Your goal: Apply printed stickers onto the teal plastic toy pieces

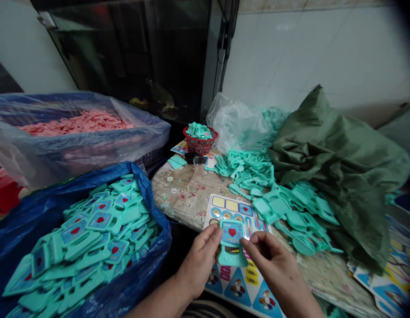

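Left hand [200, 260], right hand [274, 265], grip closed on teal toy piece [231, 240], beside blue bag [138, 185] of more.

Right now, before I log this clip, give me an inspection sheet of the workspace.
Surface: worn, stained board dotted with small round stickers.
Job's things: teal plastic piece bearing a heart sticker, above a printed sticker sheet.
Clutter: loose teal plastic parts, red basket, clear plastic bag, green sack.
Grippers: bare hands; left hand and right hand both grip the piece.
Cables: dark cables run down by the wall.
Surroundings: white tiled wall, blue bag of stickered teal pieces, clear-lined bin of pink pieces.
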Tool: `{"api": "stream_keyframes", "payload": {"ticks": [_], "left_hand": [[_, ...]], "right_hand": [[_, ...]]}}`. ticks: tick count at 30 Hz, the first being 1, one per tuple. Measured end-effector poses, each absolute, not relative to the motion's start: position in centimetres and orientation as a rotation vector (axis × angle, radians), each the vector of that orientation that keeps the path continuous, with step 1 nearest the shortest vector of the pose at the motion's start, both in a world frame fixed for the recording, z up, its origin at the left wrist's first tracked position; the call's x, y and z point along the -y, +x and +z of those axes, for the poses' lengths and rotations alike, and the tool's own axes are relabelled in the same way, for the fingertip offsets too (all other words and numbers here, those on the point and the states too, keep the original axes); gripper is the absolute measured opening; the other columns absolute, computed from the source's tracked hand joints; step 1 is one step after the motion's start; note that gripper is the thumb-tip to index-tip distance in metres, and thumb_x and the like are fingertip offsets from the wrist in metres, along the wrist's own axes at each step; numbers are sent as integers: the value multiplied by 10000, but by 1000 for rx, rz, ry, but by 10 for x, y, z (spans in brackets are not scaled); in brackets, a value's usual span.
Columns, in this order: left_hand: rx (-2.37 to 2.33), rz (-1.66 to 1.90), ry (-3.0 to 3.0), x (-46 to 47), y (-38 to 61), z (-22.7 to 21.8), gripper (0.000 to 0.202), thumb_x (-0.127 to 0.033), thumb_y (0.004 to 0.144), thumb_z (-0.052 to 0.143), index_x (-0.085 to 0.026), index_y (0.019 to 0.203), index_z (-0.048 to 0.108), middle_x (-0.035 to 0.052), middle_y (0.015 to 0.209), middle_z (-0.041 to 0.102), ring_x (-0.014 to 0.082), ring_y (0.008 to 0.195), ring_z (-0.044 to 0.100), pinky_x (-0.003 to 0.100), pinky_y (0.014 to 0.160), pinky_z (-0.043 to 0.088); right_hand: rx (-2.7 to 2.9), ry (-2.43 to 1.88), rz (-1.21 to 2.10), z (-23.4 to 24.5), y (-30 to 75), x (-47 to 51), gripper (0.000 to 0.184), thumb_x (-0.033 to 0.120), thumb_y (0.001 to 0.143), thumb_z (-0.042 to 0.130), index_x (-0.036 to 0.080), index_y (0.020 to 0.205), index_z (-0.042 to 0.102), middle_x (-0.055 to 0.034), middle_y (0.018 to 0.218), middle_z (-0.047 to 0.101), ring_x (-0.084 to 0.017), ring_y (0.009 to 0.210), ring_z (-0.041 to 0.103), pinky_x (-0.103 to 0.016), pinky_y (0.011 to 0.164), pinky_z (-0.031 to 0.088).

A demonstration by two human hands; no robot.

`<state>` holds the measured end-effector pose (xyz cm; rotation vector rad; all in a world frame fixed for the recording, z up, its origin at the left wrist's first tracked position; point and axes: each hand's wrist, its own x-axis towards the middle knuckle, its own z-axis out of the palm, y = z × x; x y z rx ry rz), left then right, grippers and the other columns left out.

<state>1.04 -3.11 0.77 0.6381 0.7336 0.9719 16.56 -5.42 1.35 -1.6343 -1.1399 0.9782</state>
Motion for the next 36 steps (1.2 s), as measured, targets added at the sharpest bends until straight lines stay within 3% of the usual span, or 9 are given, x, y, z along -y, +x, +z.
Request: {"api": "stream_keyframes", "payload": {"ticks": [12, 22, 27, 31, 36], "left_hand": [[-640, 978, 676, 31, 14, 11, 338, -351, 817, 593, -201, 1118, 614, 70, 1009, 684, 228, 934, 623, 355, 843, 472], [-865, 956, 883, 32, 6, 17, 319, -413, 826, 551, -214, 1061, 637, 28, 979, 697, 199, 872, 628, 285, 807, 476], [-972, 996, 1008, 32, 5, 17, 325, -444, 831, 519, -202, 1008, 646, 23, 962, 692, 206, 926, 599, 254, 819, 467], [-1072, 1017, 978, 30, 3, 17, 317, -449, 812, 542, -194, 977, 631, 22, 872, 686, 207, 849, 614, 255, 749, 492], [-1059, 896, 1061, 33, 5, 15, 361, -478, 798, 541, -188, 998, 624, 35, 903, 685, 203, 829, 611, 254, 730, 492]], "right_hand": [[1173, -1651, 953, 15, 163, 56, 372, 562, 691, 635, 215, 720, 505, 47, 564, 416, -113, 522, 372, -228, 476, 290], [1379, -1663, 799, 16, 164, 55, 325, 530, 717, 618, 219, 680, 529, 37, 551, 446, -120, 506, 401, -233, 465, 320], [1704, -1764, 574, 23, 165, 64, 203, 462, 826, 524, 269, 801, 578, -5, 758, 610, -168, 662, 553, -267, 596, 399], [1706, -1806, 476, 25, 172, 71, 196, 427, 866, 452, 276, 856, 577, -25, 834, 626, -199, 735, 585, -297, 646, 410], [1341, -1713, 782, 23, 170, 77, 300, 471, 756, 593, 231, 928, 540, 6, 723, 576, -148, 612, 518, -249, 557, 393]]}}
